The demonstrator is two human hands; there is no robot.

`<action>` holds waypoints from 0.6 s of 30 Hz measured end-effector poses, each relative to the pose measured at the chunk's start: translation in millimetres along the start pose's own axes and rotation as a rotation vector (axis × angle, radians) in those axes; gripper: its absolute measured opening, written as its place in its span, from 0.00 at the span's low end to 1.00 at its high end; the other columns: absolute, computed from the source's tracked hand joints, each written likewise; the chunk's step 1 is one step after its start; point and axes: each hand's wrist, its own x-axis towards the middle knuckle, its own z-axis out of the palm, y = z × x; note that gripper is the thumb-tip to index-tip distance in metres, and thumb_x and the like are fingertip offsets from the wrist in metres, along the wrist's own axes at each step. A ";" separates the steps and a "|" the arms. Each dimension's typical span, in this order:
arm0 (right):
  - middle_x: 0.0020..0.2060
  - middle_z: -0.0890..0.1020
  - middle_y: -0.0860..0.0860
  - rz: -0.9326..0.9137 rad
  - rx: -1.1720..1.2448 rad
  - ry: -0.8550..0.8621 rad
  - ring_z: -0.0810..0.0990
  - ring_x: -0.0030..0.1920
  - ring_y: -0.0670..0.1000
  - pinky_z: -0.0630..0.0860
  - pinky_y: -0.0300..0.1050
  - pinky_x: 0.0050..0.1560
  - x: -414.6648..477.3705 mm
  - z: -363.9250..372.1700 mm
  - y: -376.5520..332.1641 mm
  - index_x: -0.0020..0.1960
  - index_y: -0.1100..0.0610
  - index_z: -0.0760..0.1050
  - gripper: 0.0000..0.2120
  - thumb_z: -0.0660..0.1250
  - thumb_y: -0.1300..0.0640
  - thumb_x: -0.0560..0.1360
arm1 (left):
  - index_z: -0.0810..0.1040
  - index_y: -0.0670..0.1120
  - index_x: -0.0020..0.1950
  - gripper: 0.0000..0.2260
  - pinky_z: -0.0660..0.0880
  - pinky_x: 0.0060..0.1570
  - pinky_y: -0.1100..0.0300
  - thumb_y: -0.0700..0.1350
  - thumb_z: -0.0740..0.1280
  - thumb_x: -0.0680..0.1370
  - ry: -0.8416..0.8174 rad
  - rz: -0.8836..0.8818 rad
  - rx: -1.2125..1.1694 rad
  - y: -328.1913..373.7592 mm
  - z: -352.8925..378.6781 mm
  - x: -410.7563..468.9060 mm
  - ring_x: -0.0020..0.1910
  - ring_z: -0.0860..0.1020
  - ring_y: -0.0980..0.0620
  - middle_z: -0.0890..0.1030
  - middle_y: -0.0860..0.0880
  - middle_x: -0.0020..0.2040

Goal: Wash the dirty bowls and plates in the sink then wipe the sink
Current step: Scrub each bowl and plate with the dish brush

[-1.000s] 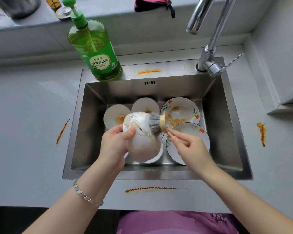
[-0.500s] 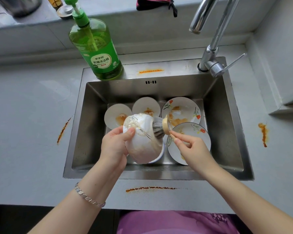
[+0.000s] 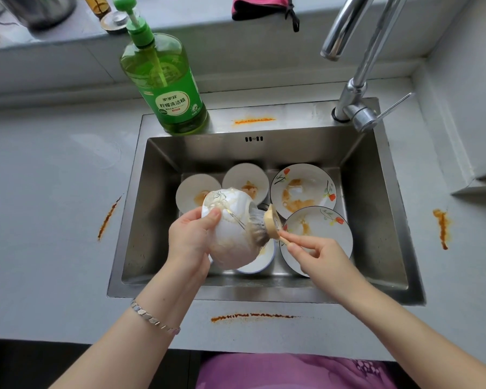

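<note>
While the left hand (image 3: 191, 237) grips the bowl (image 3: 230, 228) mid-frame, the right hand (image 3: 317, 254), pinching the brush (image 3: 264, 226), should scrub steadily over the sink (image 3: 157, 220).

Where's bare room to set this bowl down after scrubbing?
In the sink, bare strips run along the left wall beside the small bowls and the right wall past the plates. The counter beyond the left orange streak is bare. The sink's middle is crowded.
</note>
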 end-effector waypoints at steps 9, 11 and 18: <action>0.42 0.82 0.34 -0.053 -0.106 0.090 0.76 0.44 0.33 0.70 0.33 0.49 27.5 -10.9 -14.1 0.62 0.46 0.75 0.14 0.60 0.56 0.78 | 0.80 0.41 0.53 0.08 0.78 0.44 0.53 0.37 0.67 0.74 -0.135 0.080 0.175 -9.5 -6.9 -3.5 0.47 0.81 0.45 0.83 0.43 0.46; 0.52 0.82 0.44 -0.015 -0.089 0.130 0.76 0.52 0.38 0.69 0.36 0.54 30.9 -12.2 -10.5 0.62 0.48 0.76 0.14 0.61 0.56 0.78 | 0.80 0.41 0.51 0.07 0.78 0.39 0.57 0.37 0.67 0.74 -0.186 0.096 0.158 -7.7 -11.4 -5.3 0.44 0.81 0.47 0.84 0.45 0.44; 0.17 0.67 0.39 -0.044 -0.049 0.038 0.65 0.22 0.41 0.59 0.33 0.31 26.4 -7.3 -7.1 0.61 0.45 0.75 0.14 0.60 0.57 0.78 | 0.80 0.41 0.53 0.08 0.77 0.34 0.61 0.38 0.67 0.74 -0.180 0.109 0.155 -8.5 -19.1 -1.5 0.47 0.81 0.45 0.83 0.43 0.48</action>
